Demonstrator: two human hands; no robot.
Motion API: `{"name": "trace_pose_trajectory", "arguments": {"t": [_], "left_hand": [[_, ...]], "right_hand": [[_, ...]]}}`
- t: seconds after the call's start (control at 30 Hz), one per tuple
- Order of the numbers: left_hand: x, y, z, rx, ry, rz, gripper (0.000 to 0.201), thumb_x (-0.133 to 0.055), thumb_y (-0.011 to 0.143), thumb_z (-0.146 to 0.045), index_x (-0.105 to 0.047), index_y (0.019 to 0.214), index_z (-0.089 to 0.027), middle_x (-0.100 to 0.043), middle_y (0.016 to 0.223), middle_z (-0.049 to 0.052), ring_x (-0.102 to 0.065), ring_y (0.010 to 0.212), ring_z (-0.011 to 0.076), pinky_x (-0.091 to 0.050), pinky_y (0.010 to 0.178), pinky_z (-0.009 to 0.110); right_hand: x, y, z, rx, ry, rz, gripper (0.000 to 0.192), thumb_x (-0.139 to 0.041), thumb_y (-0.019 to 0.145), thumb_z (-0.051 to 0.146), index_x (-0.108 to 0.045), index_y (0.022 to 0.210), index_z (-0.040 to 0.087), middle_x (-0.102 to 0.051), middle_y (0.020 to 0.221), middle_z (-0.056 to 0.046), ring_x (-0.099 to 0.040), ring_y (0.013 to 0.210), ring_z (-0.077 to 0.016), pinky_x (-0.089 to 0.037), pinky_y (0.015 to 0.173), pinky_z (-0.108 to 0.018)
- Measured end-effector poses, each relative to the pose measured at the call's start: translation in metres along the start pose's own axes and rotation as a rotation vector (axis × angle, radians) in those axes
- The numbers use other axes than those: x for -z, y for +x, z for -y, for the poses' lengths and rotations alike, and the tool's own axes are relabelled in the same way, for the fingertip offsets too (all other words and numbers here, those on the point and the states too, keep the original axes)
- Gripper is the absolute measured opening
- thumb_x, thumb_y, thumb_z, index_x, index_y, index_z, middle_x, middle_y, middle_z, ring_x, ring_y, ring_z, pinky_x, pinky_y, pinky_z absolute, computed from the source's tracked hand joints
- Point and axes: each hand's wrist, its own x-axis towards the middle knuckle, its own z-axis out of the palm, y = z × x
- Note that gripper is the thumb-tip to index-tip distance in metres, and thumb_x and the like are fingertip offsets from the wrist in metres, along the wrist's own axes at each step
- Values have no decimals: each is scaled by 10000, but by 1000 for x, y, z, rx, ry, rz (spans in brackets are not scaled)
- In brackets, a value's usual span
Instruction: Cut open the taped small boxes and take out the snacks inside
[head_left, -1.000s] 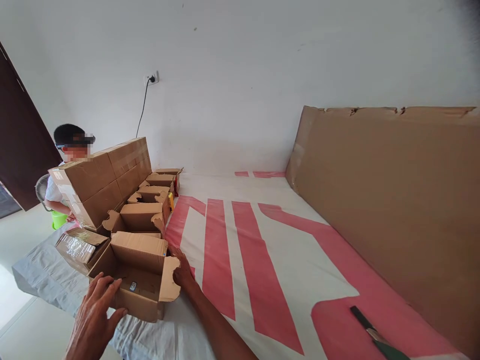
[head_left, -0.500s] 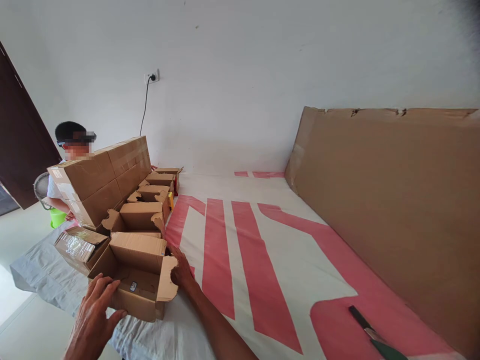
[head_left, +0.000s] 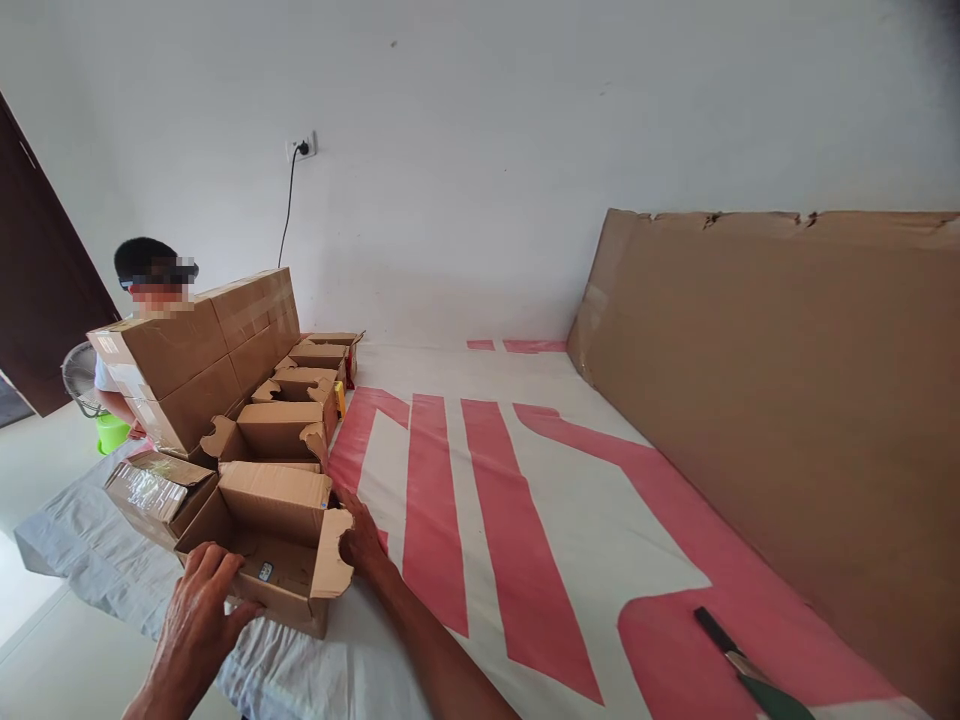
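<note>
Left hand (head_left: 196,615) lies flat, fingers spread, on the near wall of the open box (head_left: 277,545) at the bench's (head_left: 480,560) near-left corner. Right hand (head_left: 362,540) presses loosely against its right flap, so neither grip is really closed on anything. I'd say keep both palms low on the walls and push evenly so the flaps don't crumple. More boxes (head_left: 281,425) run back along the left edge, a taped stack (head_left: 195,350) beside them, a person (head_left: 139,290) behind.

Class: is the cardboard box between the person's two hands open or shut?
Open: the cardboard box has its flaps spread outward, its inside floor showing, with the left hand and right hand at its sides.
</note>
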Motion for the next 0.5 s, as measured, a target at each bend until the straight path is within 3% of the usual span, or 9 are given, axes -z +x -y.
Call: {"name": "trace_pose_trajectory", "arguments": {"t": [0.23,0.5], "left_hand": [[-5,2,6,1,3,22,253,-829,866,-379,-736,1057,-242,-723,1062,81,-677,1074,315,-601,831,403],[-8,-2,4,15,38,61,368,-934,746,-364,-713,1013,-239,-706,1086,82,-652,1118,338,-599,867,429]], "right_hand": [[1,1,0,-7,10,22,606,-527,642,79,-740,1192,216,-758,1072,-72,-673,1028,-289,-548,911,-383],[1,-2,-5,17,12,22,679,-531,570,70,-715,1209,210,-758,1090,-86,-657,1016,-287,-538,895,-372]]}}
